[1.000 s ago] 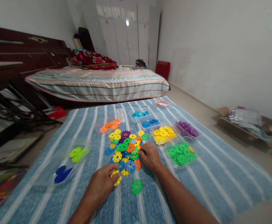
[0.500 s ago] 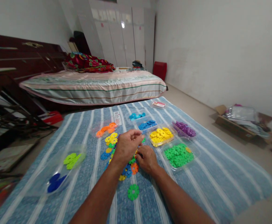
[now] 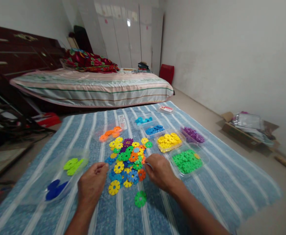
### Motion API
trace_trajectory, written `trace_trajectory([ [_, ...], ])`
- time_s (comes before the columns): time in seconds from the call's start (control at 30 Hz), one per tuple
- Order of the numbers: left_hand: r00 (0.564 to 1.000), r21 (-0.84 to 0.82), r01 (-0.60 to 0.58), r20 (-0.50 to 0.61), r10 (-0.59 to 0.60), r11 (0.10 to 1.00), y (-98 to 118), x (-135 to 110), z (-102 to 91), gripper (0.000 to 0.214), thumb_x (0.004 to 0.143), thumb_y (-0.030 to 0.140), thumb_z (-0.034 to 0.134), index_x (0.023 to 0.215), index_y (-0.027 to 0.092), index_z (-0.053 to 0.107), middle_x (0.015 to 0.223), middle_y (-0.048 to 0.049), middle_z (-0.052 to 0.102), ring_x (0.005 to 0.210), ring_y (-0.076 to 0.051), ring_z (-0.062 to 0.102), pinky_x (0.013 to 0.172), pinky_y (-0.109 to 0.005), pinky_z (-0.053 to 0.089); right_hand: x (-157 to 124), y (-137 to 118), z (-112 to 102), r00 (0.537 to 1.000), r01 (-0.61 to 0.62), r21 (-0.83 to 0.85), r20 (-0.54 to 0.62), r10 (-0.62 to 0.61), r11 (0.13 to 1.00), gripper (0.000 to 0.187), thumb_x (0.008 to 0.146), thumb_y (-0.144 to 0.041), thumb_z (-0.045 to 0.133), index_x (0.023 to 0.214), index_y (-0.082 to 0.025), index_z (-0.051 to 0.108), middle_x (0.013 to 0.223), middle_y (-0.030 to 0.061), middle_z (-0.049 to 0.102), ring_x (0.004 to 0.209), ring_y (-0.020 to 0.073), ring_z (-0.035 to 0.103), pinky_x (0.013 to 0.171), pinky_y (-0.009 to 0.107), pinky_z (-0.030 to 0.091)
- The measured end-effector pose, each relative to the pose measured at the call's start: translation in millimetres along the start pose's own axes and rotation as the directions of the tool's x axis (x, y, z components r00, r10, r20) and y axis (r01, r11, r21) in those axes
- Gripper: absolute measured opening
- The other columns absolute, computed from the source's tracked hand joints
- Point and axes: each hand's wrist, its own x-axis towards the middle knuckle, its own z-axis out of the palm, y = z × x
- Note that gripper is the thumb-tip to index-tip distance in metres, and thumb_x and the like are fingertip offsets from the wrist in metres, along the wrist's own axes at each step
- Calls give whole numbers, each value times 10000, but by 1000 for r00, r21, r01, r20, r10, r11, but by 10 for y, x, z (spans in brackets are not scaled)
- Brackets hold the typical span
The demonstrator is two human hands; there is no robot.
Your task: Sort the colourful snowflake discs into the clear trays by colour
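On either side of the bright discs (image 3: 126,155), my left hand (image 3: 92,182) and right hand (image 3: 160,171) curl half-closed, any hold unclear; seemingly I'm picking through, which next calls for a fine pinch.

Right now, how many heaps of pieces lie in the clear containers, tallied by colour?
Blue: 3 (light blue heap, mid-blue heap, dark blue heap)
Green: 2 (green heap, lime heap)
Orange heap: 1
Yellow heap: 1
Purple heap: 1
Total: 8
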Motion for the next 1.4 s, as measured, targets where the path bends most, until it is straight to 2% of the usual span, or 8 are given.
trace_trajectory([
  [0.13,999,-16,33,-4,-33,999,-137,-44,15,267,686,446,526,777,222,638,707,-2,688,712,-199,654,714,-284,507,-256,258,-585,997,-31,-153,-81,18,988,175,892,-179,491,834,-180,657,908,72,646,895,190,553,841,296,406],
  [0.23,998,-39,55,-5,-56,998,-172,-69,40,282,689,455,510,793,223,631,720,-3,684,723,-198,652,729,-282,499,-421,672,-896,982,-189,-395,-78,172,899,199,875,-171,505,785,-176,683,1036,111,631,1096,245,497,943,341,385],
  [0.33,998,-31,64,22,-63,997,-173,-77,64,279,692,460,496,793,234,625,723,2,684,748,-198,655,732,-277,490,-519,1019,-1047,934,-275,-582,26,356,765,206,874,-208,527,791,-182,713,1115,126,603,1179,279,441,957,365,380],
  [0.53,998,-20,43,46,-42,999,-194,-85,83,260,684,456,489,784,253,617,736,13,697,747,-192,658,728,-266,490,-489,1154,-1067,810,-305,-683,181,558,664,242,901,-277,504,910,-209,737,1106,134,580,1095,278,485,862,364,411],
  [0.8,998,-31,16,66,-14,999,-256,-90,106,285,689,466,491,810,248,629,766,3,709,749,-192,668,716,-262,495,-460,996,-1050,735,-355,-758,135,664,547,285,919,-218,441,955,-216,723,1108,161,570,1074,305,521,741,331,442],
  [1.07,996,-22,12,85,-10,1000,-293,-89,119,306,701,474,494,849,249,638,786,0,714,770,-195,676,712,-265,489,-410,1107,-1013,616,-401,-733,228,754,549,328,927,-207,383,1002,-174,701,1039,158,643,911,265,671,677,311,486],
  [1.27,995,0,7,101,-7,1000,-282,-99,119,304,715,471,484,851,248,640,783,0,717,762,-191,676,690,-260,481,-381,1169,-960,593,-420,-734,222,774,533,381,908,-130,342,1032,-140,703,1028,183,674,944,274,682,721,330,504],
  [1.4,994,15,-14,108,12,1000,-276,-103,111,293,731,468,484,850,252,641,769,8,717,742,-187,673,680,-256,482,-396,1119,-993,612,-416,-731,216,761,541,372,915,-144,341,1007,-142,702,1061,176,660,922,268,686,687,321,503],
])
